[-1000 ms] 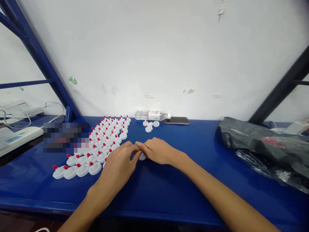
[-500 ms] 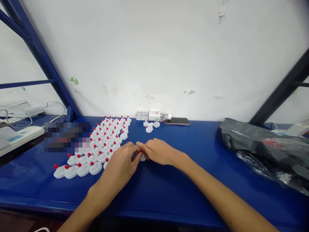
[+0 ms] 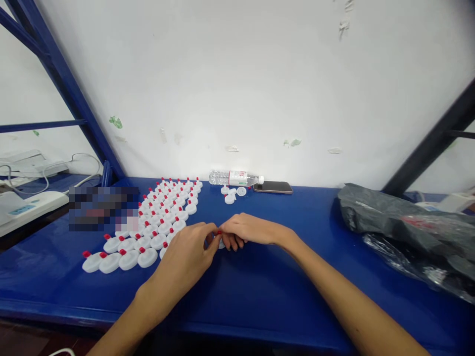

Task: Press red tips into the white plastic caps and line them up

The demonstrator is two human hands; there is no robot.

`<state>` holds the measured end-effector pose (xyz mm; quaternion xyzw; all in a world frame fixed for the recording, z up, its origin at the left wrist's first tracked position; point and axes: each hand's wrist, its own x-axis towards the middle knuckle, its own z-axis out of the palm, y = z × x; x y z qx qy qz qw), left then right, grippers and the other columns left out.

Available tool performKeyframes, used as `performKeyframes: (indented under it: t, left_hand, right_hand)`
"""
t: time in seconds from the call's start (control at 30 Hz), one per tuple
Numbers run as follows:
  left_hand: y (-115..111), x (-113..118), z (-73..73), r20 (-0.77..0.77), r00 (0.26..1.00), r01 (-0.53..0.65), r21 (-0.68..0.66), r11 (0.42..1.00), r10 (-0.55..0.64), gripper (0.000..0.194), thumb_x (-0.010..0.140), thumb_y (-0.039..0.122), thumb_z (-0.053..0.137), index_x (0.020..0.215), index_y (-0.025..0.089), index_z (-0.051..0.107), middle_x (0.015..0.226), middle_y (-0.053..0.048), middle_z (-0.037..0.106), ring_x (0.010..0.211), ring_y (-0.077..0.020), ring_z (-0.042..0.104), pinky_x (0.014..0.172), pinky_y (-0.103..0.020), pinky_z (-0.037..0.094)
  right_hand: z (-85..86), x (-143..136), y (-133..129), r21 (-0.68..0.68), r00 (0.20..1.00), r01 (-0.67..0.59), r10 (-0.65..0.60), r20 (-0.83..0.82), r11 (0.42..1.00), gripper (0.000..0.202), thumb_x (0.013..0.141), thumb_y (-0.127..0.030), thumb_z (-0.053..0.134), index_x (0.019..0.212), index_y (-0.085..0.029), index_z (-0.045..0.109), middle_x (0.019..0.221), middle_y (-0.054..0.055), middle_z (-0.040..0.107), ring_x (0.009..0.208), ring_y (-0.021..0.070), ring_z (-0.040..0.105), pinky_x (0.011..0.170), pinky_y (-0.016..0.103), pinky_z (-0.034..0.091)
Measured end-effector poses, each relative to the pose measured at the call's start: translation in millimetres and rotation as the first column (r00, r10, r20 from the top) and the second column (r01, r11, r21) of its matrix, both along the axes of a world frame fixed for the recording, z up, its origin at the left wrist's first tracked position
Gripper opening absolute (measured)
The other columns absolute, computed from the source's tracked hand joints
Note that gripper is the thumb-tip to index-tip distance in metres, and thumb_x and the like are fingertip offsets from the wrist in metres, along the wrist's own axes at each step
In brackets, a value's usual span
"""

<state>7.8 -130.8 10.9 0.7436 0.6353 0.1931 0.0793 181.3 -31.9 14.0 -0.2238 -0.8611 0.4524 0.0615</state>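
Observation:
Both my hands meet over one white plastic cap with a red tip (image 3: pixel 221 244), low above or on the blue table; mostly my fingers hide it. My left hand (image 3: pixel 195 243) is closed, thumb and forefinger pinched at the cap's red tip. My right hand (image 3: pixel 247 230) pinches the same tip from the other side, its lower fingers curled beside the white disc. To the left, many like caps with red tips (image 3: pixel 147 257) stand in slanting rows, the closest ones right beside my left hand.
Behind my hands lie a few loose white caps (image 3: pixel 229 199), a clear water bottle (image 3: pixel 222 177) on its side and a phone (image 3: pixel 273 187). A grey plastic bag (image 3: pixel 393 217) fills the right of the blue table (image 3: pixel 260 296). A white power strip (image 3: pixel 33 210) is at far left.
My right fingers have shifted slightly: the lower ones now show, curled beneath, and the red tip has come into sight between my hands. The rows of caps look the same.

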Motion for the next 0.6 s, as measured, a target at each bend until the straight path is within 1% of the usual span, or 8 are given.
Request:
performKeyframes:
  t: [0.1, 0.17, 0.33, 0.6]
  left_hand:
    - [0.5, 0.4, 0.2, 0.013, 1.000, 0.001, -0.004, 1.000, -0.001, 0.022, 0.094, 0.024, 0.050, 0.092, 0.023, 0.072, 0.084, -0.003, 0.072, 0.076, -0.0191, 0.064, 0.066, -0.029, 0.040]
    - [0.8, 1.0, 0.6, 0.003, 1.000, -0.004, -0.008, 1.000, 0.004, 0.022, 0.094, 0.023, 0.050, 0.090, 0.022, 0.072, 0.083, -0.003, 0.072, 0.075, -0.0193, 0.065, 0.066, -0.029, 0.040]
    - [0.4, 2.3, 1.4, -0.006, 1.000, -0.008, -0.021, 1.000, 0.008, 0.023, 0.093, 0.021, 0.049, 0.087, 0.022, 0.071, 0.083, -0.002, 0.073, 0.074, -0.0194, 0.065, 0.064, -0.029, 0.038]
    - [0.2, 1.3, 0.5, 0.018, 1.000, -0.015, -0.031, 0.999, 0.015, 0.022, 0.094, 0.023, 0.049, 0.090, 0.022, 0.071, 0.081, -0.002, 0.073, 0.074, -0.0191, 0.065, 0.063, -0.028, 0.037]
  right_hand:
    - [1.1, 0.7, -2.0, 0.026, 1.000, 0.011, -0.012, 0.010, 1.000, 0.037, 0.095, -0.026, 0.040, 0.071, -0.016, 0.066, 0.067, 0.001, 0.067, 0.063, 0.0116, 0.062, 0.061, 0.021, 0.045]
    - [2.1, 1.1, -3.3, 0.045, 0.999, 0.023, -0.024, 0.025, 0.999, 0.035, 0.094, -0.026, 0.041, 0.071, -0.016, 0.066, 0.067, 0.001, 0.067, 0.063, 0.0116, 0.062, 0.061, 0.021, 0.045]
    - [3.2, 1.2, -4.1, 0.057, 0.999, 0.025, -0.027, 0.040, 0.998, 0.033, 0.093, -0.024, 0.041, 0.072, -0.017, 0.065, 0.069, 0.000, 0.068, 0.063, 0.0111, 0.063, 0.062, 0.021, 0.045]
    - [3.2, 1.2, -3.7, 0.043, 1.000, 0.009, -0.010, 0.016, 0.999, 0.033, 0.095, -0.025, 0.041, 0.073, -0.017, 0.064, 0.067, 0.000, 0.067, 0.062, 0.0112, 0.063, 0.062, 0.021, 0.047]
